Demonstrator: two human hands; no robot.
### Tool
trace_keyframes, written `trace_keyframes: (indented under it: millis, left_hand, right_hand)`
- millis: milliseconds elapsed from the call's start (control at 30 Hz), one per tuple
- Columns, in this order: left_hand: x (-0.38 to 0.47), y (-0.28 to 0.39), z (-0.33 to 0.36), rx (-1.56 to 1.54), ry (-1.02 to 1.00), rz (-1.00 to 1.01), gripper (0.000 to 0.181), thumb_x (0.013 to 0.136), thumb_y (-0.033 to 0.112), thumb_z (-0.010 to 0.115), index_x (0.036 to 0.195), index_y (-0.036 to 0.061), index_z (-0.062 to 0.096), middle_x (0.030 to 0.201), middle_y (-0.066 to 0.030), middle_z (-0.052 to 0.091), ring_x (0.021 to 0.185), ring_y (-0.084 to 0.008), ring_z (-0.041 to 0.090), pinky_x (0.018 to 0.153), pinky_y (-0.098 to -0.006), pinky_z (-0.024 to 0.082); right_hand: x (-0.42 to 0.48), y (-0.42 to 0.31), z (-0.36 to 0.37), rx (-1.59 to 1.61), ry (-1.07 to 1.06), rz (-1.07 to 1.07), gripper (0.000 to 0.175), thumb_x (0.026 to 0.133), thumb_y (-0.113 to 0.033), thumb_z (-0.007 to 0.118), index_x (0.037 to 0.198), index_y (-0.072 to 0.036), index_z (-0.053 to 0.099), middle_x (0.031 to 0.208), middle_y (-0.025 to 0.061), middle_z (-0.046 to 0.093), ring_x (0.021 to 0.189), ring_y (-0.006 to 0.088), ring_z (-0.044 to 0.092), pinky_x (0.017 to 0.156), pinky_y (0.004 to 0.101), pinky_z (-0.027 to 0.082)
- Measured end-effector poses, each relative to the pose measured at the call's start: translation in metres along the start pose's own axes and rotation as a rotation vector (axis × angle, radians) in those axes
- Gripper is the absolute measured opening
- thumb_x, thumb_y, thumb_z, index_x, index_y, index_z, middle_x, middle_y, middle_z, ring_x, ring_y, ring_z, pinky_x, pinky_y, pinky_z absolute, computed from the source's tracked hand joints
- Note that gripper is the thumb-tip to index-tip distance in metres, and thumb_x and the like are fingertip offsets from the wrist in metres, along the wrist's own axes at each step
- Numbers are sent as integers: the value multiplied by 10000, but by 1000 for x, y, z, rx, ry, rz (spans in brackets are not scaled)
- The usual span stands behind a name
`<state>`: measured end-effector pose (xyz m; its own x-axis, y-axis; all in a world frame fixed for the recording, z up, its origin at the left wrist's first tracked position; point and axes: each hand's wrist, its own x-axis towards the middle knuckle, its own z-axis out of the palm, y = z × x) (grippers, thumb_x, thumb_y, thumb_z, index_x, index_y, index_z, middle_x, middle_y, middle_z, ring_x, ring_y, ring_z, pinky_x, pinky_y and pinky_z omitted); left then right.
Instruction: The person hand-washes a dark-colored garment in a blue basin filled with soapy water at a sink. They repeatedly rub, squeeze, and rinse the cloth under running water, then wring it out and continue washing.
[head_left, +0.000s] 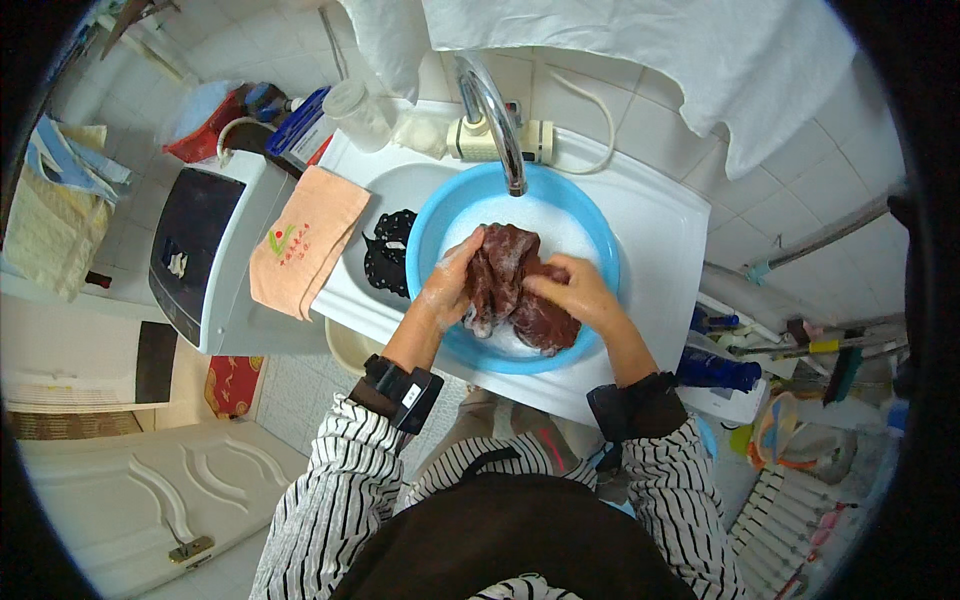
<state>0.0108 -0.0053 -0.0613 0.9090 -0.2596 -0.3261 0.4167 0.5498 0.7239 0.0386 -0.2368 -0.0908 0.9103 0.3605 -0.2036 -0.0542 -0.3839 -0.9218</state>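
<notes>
A wet, dark reddish-brown cloth (510, 281) lies bunched in a round blue plastic basin (427, 217) with white suds. My left hand (450, 281) grips the left side of the cloth, with foam on the fingers and wrist. On the right side, my right hand (574, 289) holds a fold of it between thumb and fingers. The basin stands in the white sink under a curved chrome faucet (495, 112). Left of the basin, a black cloth with white dots (386, 259) lies in the sink bowl. A peach towel (307, 240) hangs over the sink's left edge.
A washing machine (225, 247) stands at the left. Behind the sink are a clear plastic jar (356, 112) and a cream-coloured fitting (480, 142) with a hose. White fabric (600, 30) hangs above. Blue bottles (716, 367) are at the right, and a white door (172, 487) is at lower left.
</notes>
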Motion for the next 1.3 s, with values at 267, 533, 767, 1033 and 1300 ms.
trace_keyframes:
  millis: [267, 533, 767, 1033, 1300]
  left_hand:
    - [15, -42, -15, -506, 194, -121, 432, 912, 457, 528, 1154, 101, 566, 1101, -110, 618, 992, -253, 593, 928, -423, 473]
    - [-6, -47, 11, -239, 99, -199, 495, 934, 452, 514, 1228, 54, 509, 1164, -100, 586, 1069, -221, 563, 893, -402, 496]
    - [-5, 21, -22, 396, 102, -54, 697, 816, 378, 719, 1283, -28, 400, 1205, -152, 528, 1096, -225, 554, 947, -345, 475]
    - [-13, 28, -32, 943, -342, -292, 821, 643, 383, 847, 1270, 2, 479, 1150, -137, 598, 1038, -232, 573, 949, -342, 441]
    - [0, 12, -26, 234, 137, 156, 340, 806, 190, 648, 1118, 59, 618, 970, -57, 639, 793, -139, 559, 708, -258, 434]
  right_hand:
    - [-24, -71, 60, 164, 324, -199, 280, 781, -140, 641, 1023, -61, 523, 908, 122, 629, 740, 229, 652, 658, 350, 536]
    - [-1, -22, 54, -92, 320, 11, 383, 863, -380, 617, 1044, -51, 541, 966, 197, 640, 852, 382, 635, 730, 447, 488]
    - [-45, -4, 1, -502, -395, -52, 559, 799, -392, 696, 1168, 2, 549, 983, 203, 651, 869, 305, 634, 801, 383, 483]
    - [-24, -14, -43, 541, 96, 230, 345, 870, -208, 593, 1141, 5, 585, 1078, 92, 646, 948, 203, 622, 872, 327, 488]
    - [-5, -13, -35, 1180, 194, 45, 332, 882, -177, 538, 1171, -15, 554, 1110, 115, 618, 1042, 226, 584, 936, 360, 453]
